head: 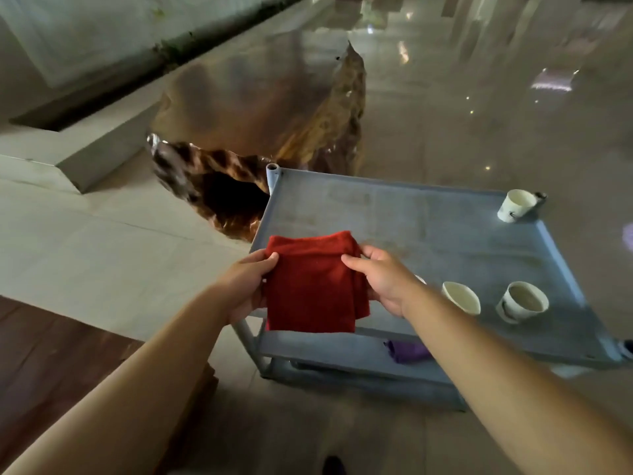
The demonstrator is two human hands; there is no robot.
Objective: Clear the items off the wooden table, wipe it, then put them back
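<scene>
The floor (479, 97), pale and glossy, fills most of the frame. The wooden table (260, 108), a polished slab on a gnarled stump base, sits in the upper middle with its top bare. A grey cart (428, 228) stands just below and right of it. A folded red cloth (313, 286) hangs over the cart's near left edge, held by both hands: the left hand (245, 286) pinches its left side and the right hand (383, 279) its right side, fingers closed on the fabric. Three paper cups stand on the cart: one (515, 204) at the far right corner, two (460, 298) (524, 301) near the right edge. A purple cloth (407, 351) shows on the shelf below.
</scene>
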